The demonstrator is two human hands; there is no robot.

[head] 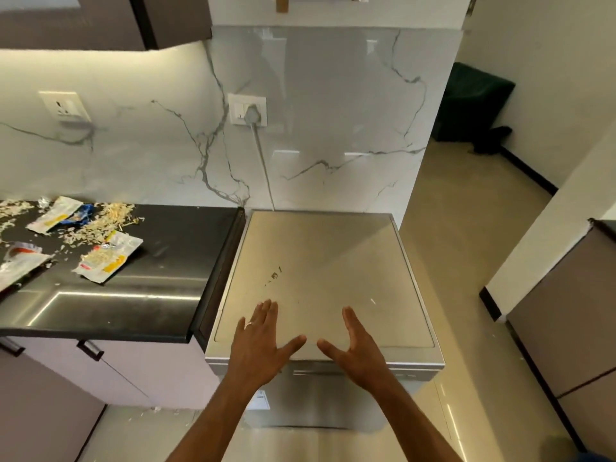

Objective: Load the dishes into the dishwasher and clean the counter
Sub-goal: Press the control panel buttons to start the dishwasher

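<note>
Kitchen corner, white marble-veined wall (333, 105), pale tiled floor (466, 261).

Left hand (258, 348): fingers straight and spread, thumb splayed toward the right hand, ring on one finger; held over the front edge of the dishwasher (320, 271) top. Holding nothing. Contact with the top cannot be told.

Right hand (358, 351): likewise wide, fingers straight, palm turned inward toward the left hand, over the same front edge. Holding nothing.

Dishwasher: freestanding, steel-grey, door closed, directly below both hands. Flat top bare but for a few small dark marks near its middle.

Left of the dishwasher, just beside it: black counter (133, 295), glossy (strip-light reflection along the near part). On the counter's far-left part: several torn food wrappers (108, 256), white with yellow, blue and orange print, lying among scattered pale flakes (103, 221).

Behind the dishwasher: wall socket (247, 110) with grey plug and cable running down behind the machine. Second socket (65, 106) further left, above the counter.

Above the counter: dark wall cabinet (110, 21). Right of the dishwasher, well apart: grey base cabinet (566, 335); beyond it a dark green seat (473, 101).
</note>
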